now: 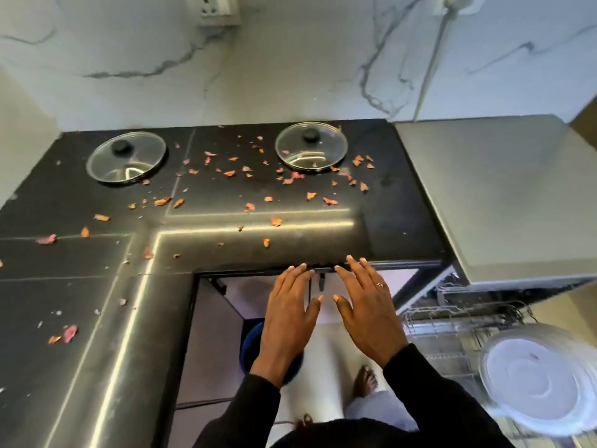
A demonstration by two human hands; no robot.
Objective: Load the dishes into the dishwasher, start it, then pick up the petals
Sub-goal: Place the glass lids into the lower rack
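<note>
Both hands, left hand (290,313) and right hand (366,310), are hovering spread and empty, and I'm risking sweeping petals (226,173) off the countertop (381,218) edge, seemingly near the glass plate (536,379).

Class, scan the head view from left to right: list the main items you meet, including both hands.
Left glass lid → left hand → right glass lid → right hand → grey dishwasher top → stacked plates in the wire rack.

Two glass lids with black knobs on black counter (80,286): left lid (126,157), right lid (311,147). Marble-veined wall (274,66) behind, socket (219,9) at top
</note>
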